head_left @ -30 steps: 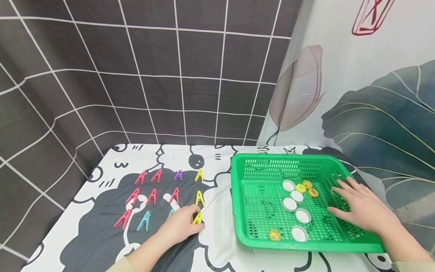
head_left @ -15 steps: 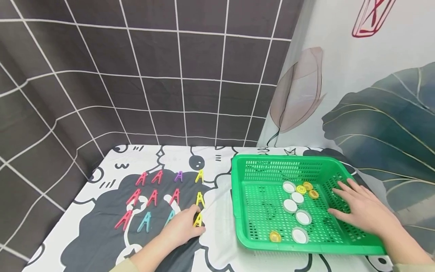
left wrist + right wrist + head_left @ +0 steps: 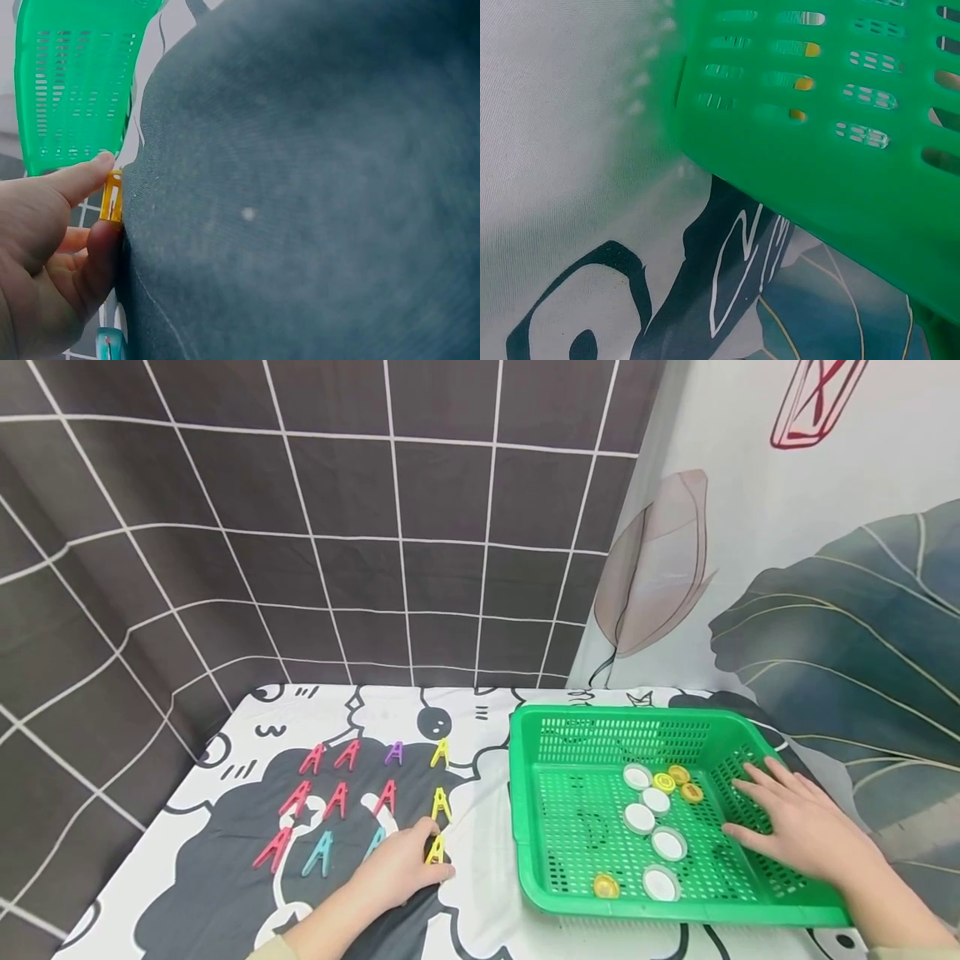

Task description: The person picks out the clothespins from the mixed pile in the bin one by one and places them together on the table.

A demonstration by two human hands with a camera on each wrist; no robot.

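My left hand (image 3: 396,865) pinches the nearest yellow clothespin (image 3: 436,850) between thumb and fingers, low on the patterned cloth. The left wrist view shows that yellow clothespin (image 3: 111,199) between thumb and fingertips. Beyond it stand two more yellow clothespins, one of them (image 3: 441,805) just past the fingers. Left of the hand are a purple clothespin (image 3: 393,752), several red clothespins (image 3: 336,799) and two blue ones (image 3: 318,853), the second partly hidden by the hand. With fingers spread and fairly straight, my right hand (image 3: 806,822) lies over the right side of the green basket (image 3: 519,827).
Several white round caps (image 3: 640,817) and a few yellow ones (image 3: 606,886) lie on the basket's floor. The black-and-white printed cloth (image 3: 480,877) covers the table. A dark grid-patterned curtain (image 3: 442,568) hangs behind, with a leaf-patterned one (image 3: 825,610) at right.
The head view tips slightly, so the scene sits a little lower. My left hand stays at the near yellow clothespin, and my right hand keeps its place on the basket.
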